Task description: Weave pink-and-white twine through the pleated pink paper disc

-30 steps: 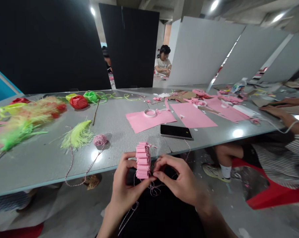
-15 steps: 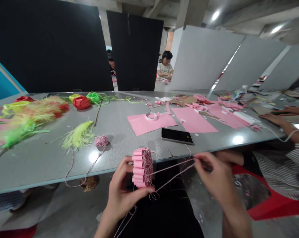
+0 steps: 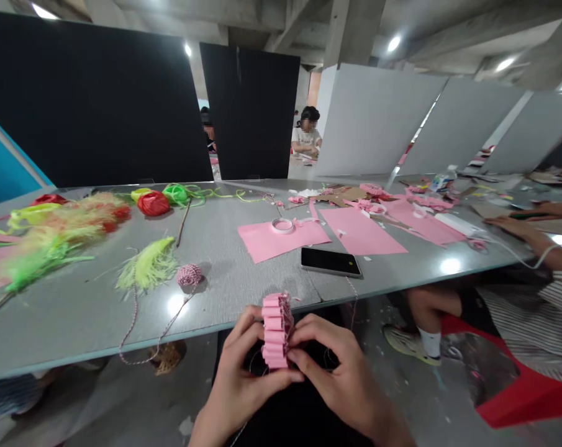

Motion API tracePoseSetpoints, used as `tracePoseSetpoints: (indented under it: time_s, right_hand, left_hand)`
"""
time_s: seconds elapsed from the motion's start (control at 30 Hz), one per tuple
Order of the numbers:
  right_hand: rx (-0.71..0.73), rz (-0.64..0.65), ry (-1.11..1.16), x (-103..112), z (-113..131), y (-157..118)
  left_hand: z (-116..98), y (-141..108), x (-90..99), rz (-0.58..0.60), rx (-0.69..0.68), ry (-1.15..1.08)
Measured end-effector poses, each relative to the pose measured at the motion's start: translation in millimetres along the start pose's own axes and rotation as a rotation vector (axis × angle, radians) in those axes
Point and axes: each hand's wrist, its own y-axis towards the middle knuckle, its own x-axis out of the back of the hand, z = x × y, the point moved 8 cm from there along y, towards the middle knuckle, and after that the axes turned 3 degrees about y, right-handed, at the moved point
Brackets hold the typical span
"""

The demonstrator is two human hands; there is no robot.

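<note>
Lower centre: pleated piece (image 3: 274, 332), matt pink paper. Right of centre: flat sheet (image 3: 365, 237), smooth paper; phone (image 3: 331, 261), glossy screen. Left of centre: twine ball (image 3: 189, 275), rough, fibrous. Tabletop (image 3: 234, 273), sheeny. Upper left: panel (image 3: 89, 105), matt black.

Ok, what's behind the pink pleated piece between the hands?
Past the top of the pink pleated piece, the gray tabletop shows. Fingers of the left hand vanish at its left edge, so their tips, and anything directly behind it, are covered.

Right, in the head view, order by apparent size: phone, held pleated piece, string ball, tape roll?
1. Pink pleated piece, though nearer the camera.
2. Phone.
3. String ball and tape roll: too alike to rank.
</note>
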Motion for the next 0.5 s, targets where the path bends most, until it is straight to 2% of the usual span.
tracePoseSetpoints:
  time_s: [0.1,0.2,0.27,0.37,0.43,0.47,0.5]
  right_hand:
    - [0.022,0.005,-0.024,-5,-2,1]
    - [0.029,-0.035,-0.131,11,-10,-1]
    - [-0.039,-0.151,-0.292,45,-28,-9]
    - [-0.236,-0.466,-0.660,132,-67,-40]
    - [-0.390,-0.625,-0.873,183,-86,-63]
    - [-0.404,-0.667,-0.900,197,-88,-69]
    - [-0.383,-0.691,-0.887,202,-86,-71]
  left_hand:
    - [2,-1,0.5,0.070,0.042,-0.011]
    - [5,-3,5.6,0.056,0.071,0.022]
    - [6,-4,10.6,0.015,0.067,0.032]
    - [11,-7,18.7,-0.048,0.081,0.030]
    - [14,-8,22.7,-0.075,0.093,0.026]
    - [15,-9,23.8,-0.083,0.091,0.024]
    - [15,-9,24.0,-0.086,0.089,0.024]
